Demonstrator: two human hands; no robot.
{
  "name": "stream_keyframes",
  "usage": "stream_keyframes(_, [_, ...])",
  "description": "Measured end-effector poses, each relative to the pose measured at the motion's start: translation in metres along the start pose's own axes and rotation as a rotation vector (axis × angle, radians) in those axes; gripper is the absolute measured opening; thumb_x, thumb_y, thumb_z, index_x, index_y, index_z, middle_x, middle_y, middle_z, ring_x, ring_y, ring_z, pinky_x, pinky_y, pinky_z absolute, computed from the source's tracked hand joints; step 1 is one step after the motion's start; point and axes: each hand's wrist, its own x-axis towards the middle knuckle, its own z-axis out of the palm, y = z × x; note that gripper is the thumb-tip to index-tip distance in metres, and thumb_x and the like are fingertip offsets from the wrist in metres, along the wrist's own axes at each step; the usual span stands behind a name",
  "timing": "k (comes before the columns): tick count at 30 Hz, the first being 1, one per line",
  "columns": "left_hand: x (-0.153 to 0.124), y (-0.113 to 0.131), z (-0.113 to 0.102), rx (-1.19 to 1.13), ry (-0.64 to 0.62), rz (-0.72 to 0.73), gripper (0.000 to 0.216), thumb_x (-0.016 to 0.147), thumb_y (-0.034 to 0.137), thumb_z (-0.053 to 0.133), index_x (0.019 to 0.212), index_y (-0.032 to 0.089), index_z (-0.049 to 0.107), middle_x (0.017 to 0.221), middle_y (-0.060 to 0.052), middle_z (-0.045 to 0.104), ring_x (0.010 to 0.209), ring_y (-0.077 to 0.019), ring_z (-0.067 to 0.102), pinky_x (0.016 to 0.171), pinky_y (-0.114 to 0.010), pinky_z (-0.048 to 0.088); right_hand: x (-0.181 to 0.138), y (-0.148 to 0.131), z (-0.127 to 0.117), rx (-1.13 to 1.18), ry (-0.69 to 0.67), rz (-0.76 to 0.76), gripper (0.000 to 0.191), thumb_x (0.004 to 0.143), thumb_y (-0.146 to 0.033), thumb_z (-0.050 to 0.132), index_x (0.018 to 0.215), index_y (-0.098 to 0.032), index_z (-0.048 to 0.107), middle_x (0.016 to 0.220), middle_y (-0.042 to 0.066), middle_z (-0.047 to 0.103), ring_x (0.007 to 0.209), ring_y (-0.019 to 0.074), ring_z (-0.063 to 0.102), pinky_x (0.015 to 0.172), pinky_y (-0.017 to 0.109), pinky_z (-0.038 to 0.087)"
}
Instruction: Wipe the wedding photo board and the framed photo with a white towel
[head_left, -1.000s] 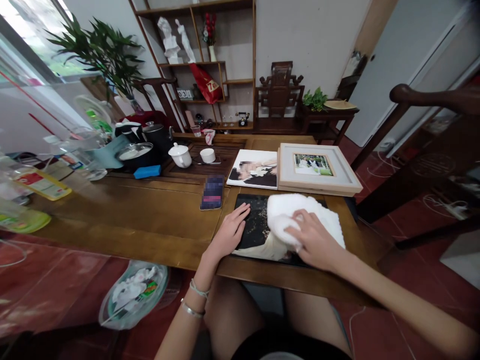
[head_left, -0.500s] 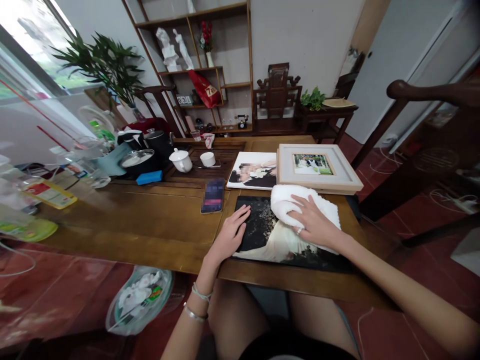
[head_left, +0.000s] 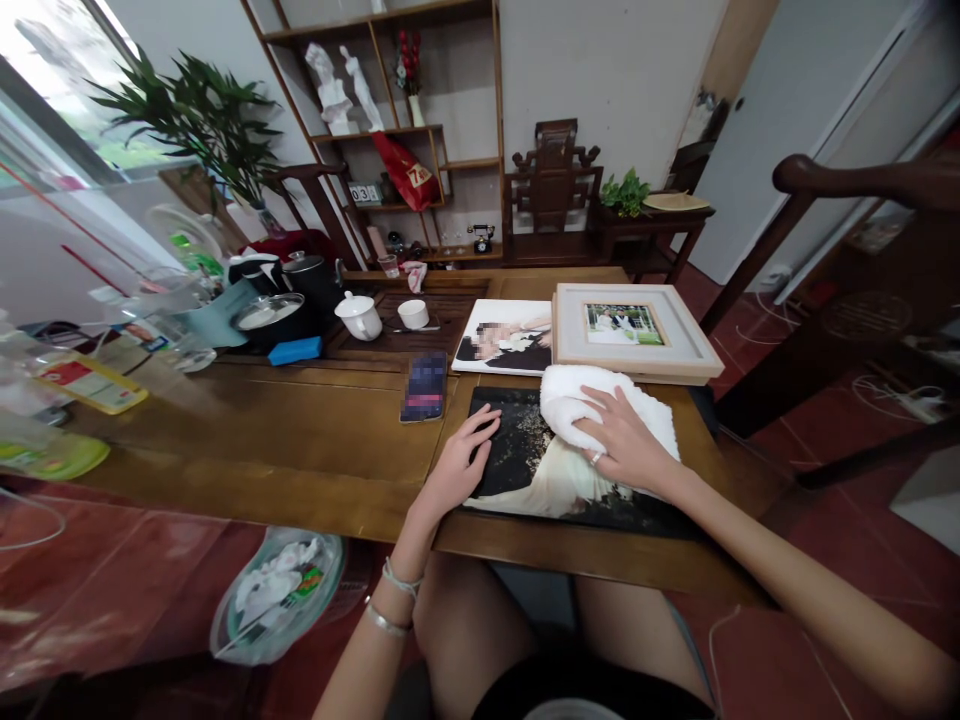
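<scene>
A dark photo print (head_left: 525, 465) lies flat at the near edge of the wooden table (head_left: 262, 440). My left hand (head_left: 457, 465) rests open on its left edge, fingers spread flat. My right hand (head_left: 626, 445) presses a white folded towel (head_left: 574, 405) onto the print's upper right part, fingers lying over the cloth. Just beyond lie a second unframed photo (head_left: 506, 335) and a light wooden picture frame (head_left: 634, 330).
A phone (head_left: 425, 387) lies left of the print. Further left stand a teapot (head_left: 358, 315), a cup (head_left: 413, 313), kettles (head_left: 315, 280) and a blue sponge (head_left: 294, 350). A bin with a plastic bag (head_left: 274, 595) sits on the floor. A dark chair (head_left: 840, 260) stands right.
My right hand has slid the towel from the print's lower middle up toward its far right corner. The left hand has stayed on the print's left edge.
</scene>
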Motion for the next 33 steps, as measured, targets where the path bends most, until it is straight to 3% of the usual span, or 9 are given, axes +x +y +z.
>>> stream_keyframes(8, [0.0, -0.001, 0.0, 0.027, -0.018, 0.007, 0.037, 0.093, 0.018, 0.038, 0.123, 0.021, 0.06, 0.137, -0.008, 0.053, 0.137, -0.0217, 0.037, 0.114, -0.048, 0.03, -0.019, -0.064, -0.01, 0.146, -0.168, -0.213, 0.045, 0.062, -0.013, 0.055, 0.104, -0.024, 0.067, 0.15, 0.006, 0.035, 0.14, 0.0368, 0.014, 0.108, 0.066, 0.001])
stream_keyframes(11, [0.0, -0.002, 0.0, 0.022, -0.018, 0.004, 0.037, 0.094, 0.019, 0.038, 0.125, 0.022, 0.058, 0.138, -0.007, 0.052, 0.137, -0.0214, 0.036, 0.114, -0.048, 0.03, -0.013, -0.051, -0.01, 0.14, -0.167, -0.19, 0.045, 0.065, -0.013, 0.054, 0.107, -0.023, 0.065, 0.147, 0.007, 0.039, 0.139, 0.0336, 0.019, 0.11, 0.063, 0.007])
stream_keyframes(16, [-0.003, -0.002, 0.001, 0.004, -0.013, 0.0, 0.037, 0.095, 0.02, 0.037, 0.128, 0.02, 0.054, 0.141, -0.008, 0.049, 0.138, -0.0198, 0.034, 0.115, -0.046, 0.028, 0.015, -0.007, -0.006, 0.017, -0.066, 0.033, 0.041, 0.075, -0.015, 0.051, 0.114, -0.018, 0.063, 0.139, 0.014, 0.049, 0.134, 0.0352, 0.029, 0.107, 0.063, 0.018])
stream_keyframes(19, [-0.003, 0.0, 0.0, 0.02, -0.008, -0.027, 0.039, 0.095, 0.021, 0.037, 0.132, 0.019, 0.05, 0.145, -0.009, 0.043, 0.139, -0.0194, 0.034, 0.115, -0.046, 0.027, 0.02, -0.016, -0.005, -0.009, -0.072, 0.079, 0.043, 0.074, -0.015, 0.052, 0.115, -0.02, 0.063, 0.141, 0.013, 0.047, 0.135, 0.0367, 0.028, 0.105, 0.066, 0.017])
stream_keyframes(25, [0.001, -0.002, 0.0, 0.022, 0.009, -0.049, 0.038, 0.093, 0.022, 0.041, 0.129, 0.019, 0.054, 0.142, -0.01, 0.048, 0.136, -0.0208, 0.039, 0.114, -0.047, 0.03, -0.008, -0.069, -0.008, 0.083, -0.133, -0.054, 0.037, 0.067, -0.014, 0.057, 0.101, -0.022, 0.068, 0.147, 0.01, 0.038, 0.139, 0.0369, 0.019, 0.109, 0.064, 0.008])
stream_keyframes(27, [0.002, -0.003, 0.0, 0.023, 0.002, -0.049, 0.038, 0.093, 0.022, 0.042, 0.128, 0.019, 0.055, 0.142, -0.009, 0.048, 0.135, -0.0208, 0.04, 0.114, -0.047, 0.03, -0.012, -0.066, -0.009, 0.103, -0.127, -0.065, 0.038, 0.067, -0.014, 0.055, 0.102, -0.022, 0.067, 0.147, 0.009, 0.04, 0.139, 0.035, 0.021, 0.11, 0.062, 0.009])
stream_keyframes(33, [0.001, -0.003, 0.001, 0.036, -0.003, -0.019, 0.039, 0.093, 0.022, 0.041, 0.129, 0.019, 0.054, 0.142, -0.009, 0.048, 0.136, -0.0209, 0.038, 0.114, -0.047, 0.03, 0.002, -0.016, -0.005, 0.02, -0.044, 0.072, 0.042, 0.072, -0.015, 0.052, 0.112, -0.019, 0.064, 0.139, 0.012, 0.049, 0.133, 0.0345, 0.031, 0.107, 0.061, 0.019])
